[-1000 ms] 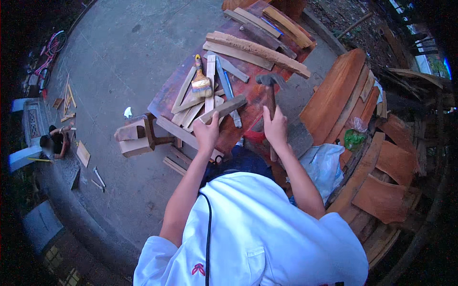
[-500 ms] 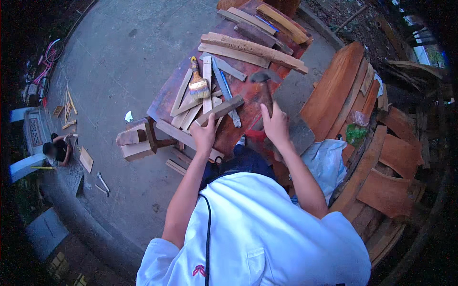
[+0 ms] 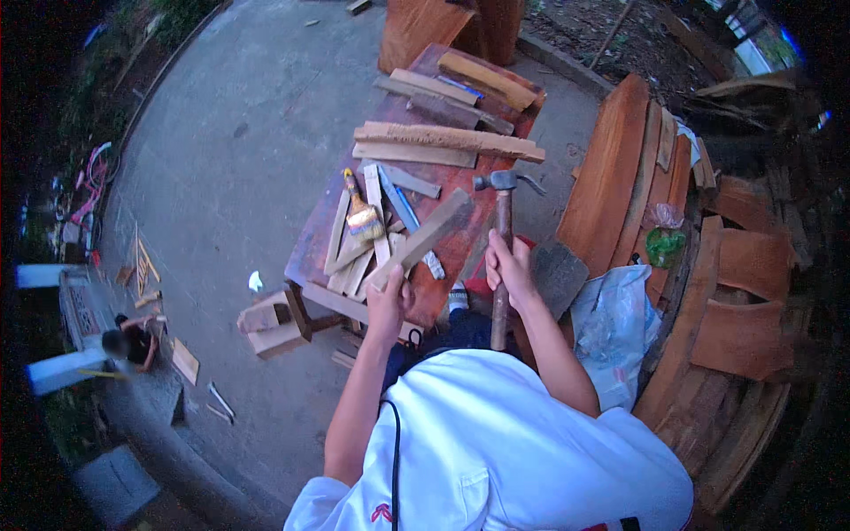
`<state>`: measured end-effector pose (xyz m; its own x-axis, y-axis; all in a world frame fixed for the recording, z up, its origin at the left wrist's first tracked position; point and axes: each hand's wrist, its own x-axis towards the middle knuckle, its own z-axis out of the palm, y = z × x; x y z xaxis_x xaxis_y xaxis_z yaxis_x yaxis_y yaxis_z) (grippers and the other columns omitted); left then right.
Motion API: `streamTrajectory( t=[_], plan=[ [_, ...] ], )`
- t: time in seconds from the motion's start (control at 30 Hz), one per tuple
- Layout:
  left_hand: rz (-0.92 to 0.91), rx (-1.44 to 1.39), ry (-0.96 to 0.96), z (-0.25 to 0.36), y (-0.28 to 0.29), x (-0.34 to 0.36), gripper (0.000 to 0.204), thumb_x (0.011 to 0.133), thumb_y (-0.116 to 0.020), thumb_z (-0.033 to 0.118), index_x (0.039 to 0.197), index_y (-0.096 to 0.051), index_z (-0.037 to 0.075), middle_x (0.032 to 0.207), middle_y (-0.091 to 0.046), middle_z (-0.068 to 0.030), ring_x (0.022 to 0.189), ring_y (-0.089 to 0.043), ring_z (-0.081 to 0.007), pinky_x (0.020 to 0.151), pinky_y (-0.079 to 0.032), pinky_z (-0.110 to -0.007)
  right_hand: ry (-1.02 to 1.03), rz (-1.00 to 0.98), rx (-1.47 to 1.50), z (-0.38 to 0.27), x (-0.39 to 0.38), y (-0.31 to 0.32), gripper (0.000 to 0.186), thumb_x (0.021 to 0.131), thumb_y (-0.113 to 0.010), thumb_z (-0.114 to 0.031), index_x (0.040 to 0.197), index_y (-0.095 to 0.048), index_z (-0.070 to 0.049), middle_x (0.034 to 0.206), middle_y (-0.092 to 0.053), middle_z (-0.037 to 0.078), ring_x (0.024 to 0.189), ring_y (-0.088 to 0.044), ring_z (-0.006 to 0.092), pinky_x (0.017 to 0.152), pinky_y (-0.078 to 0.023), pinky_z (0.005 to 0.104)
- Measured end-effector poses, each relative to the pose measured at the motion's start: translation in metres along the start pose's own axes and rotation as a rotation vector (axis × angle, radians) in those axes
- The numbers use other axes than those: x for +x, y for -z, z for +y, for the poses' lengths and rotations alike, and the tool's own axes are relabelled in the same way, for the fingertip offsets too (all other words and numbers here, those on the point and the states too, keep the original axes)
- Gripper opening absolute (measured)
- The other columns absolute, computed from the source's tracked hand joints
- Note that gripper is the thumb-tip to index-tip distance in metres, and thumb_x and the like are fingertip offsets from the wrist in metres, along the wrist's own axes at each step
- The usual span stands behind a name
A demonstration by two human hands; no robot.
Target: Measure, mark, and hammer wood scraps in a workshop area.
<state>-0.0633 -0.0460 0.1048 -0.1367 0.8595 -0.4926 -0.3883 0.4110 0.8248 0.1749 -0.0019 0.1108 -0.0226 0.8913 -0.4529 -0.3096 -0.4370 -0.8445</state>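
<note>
My left hand (image 3: 388, 301) is closed around the near end of a short wooden strip (image 3: 430, 232), which slants up and away to the right over the table. In my right hand (image 3: 513, 268) is a claw hammer (image 3: 503, 211), gripped midway along its wooden handle, its metal head upward and its claw pointing right. The strip and the hammer head are apart. Beneath the strip, on the reddish table (image 3: 310, 239), lie a paintbrush (image 3: 361, 214) with a yellow handle, a blue pencil-like stick (image 3: 401, 202) and several loose wood pieces (image 3: 341, 232).
Long rough boards (image 3: 447, 137) lie across the table's far half. A wooden stool (image 3: 266, 326) stands at its left. Large red-brown planks (image 3: 611, 177) and a whitish plastic bag (image 3: 611, 327) are at the right. Far left, another person (image 3: 137, 343) sits near tools on the floor.
The wooden strip has tilted up more steeply in my left hand. The hammer, blurred before, now stands upright and lower, with its whole handle showing. The view has shifted slightly.
</note>
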Motion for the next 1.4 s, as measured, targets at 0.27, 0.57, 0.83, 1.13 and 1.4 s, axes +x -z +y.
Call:
streamTrajectory(
  t=[0.27, 0.57, 0.83, 1.13, 1.4],
  plan=[
    [-0.230, -0.013, -0.005, 0.022, -0.028, -0.038, 0.024, 0.103, -0.059, 0.025, 0.100, -0.062, 0.001, 0.063, -0.058, -0.0023, 0.052, -0.055, -0.0122, 0.048, -0.044, -0.026, 0.201, -0.012, 0.148, -0.074, -0.016, -0.006, 0.028, 0.092, -0.075, -0.021, 0.105, -0.054, -0.007, 0.060, -0.049, -0.003, 0.039, -0.044, 0.0057, 0.036, -0.037, 0.0255],
    [-0.237, 0.035, -0.001, 0.027, -0.026, -0.060, 0.025, 0.101, -0.062, 0.028, 0.100, -0.063, 0.003, 0.068, -0.060, -0.0011, 0.059, -0.059, -0.0115, 0.056, -0.047, -0.025, 0.249, -0.094, 0.084, -0.088, -0.026, -0.015, 0.026, 0.095, -0.069, -0.018, 0.111, -0.053, -0.006, 0.060, -0.049, -0.002, 0.038, -0.043, 0.0071, 0.035, -0.036, 0.0254],
    [-0.337, 0.602, -0.471, 0.065, 0.015, -0.053, 0.065, 0.077, -0.080, 0.022, 0.135, -0.058, 0.003, 0.119, -0.067, -0.0132, 0.115, -0.062, -0.0243, 0.101, -0.046, -0.038, 0.347, -0.119, -0.132, -0.125, -0.032, -0.033, 0.029, 0.090, -0.077, -0.018, 0.105, -0.057, -0.003, 0.062, -0.055, 0.000, 0.041, -0.046, 0.0063, 0.038, -0.036, 0.0248],
    [-0.439, 0.706, -0.474, 0.137, -0.047, -0.052, 0.060, 0.087, -0.075, 0.006, 0.142, -0.052, 0.000, 0.104, -0.069, -0.0079, 0.091, -0.068, -0.0142, 0.086, -0.053, -0.030, 0.466, -0.475, -0.784, -0.130, -0.029, -0.083, 0.038, 0.080, -0.082, -0.021, 0.109, -0.069, 0.001, 0.079, -0.068, 0.006, 0.075, -0.063, 0.0131, 0.073, -0.052, 0.0332],
    [-0.195, 0.611, -0.601, 0.087, -0.019, -0.036, 0.032, 0.094, -0.068, 0.010, 0.123, -0.063, -0.003, 0.095, -0.072, -0.0132, 0.079, -0.070, -0.0143, 0.068, -0.055, -0.030, 0.434, -0.368, -0.872, -0.106, -0.028, -0.089, 0.036, 0.084, -0.079, -0.028, 0.103, -0.070, 0.001, 0.082, -0.070, 0.016, 0.074, -0.068, 0.0251, 0.069, -0.051, 0.0387]
  ],
)
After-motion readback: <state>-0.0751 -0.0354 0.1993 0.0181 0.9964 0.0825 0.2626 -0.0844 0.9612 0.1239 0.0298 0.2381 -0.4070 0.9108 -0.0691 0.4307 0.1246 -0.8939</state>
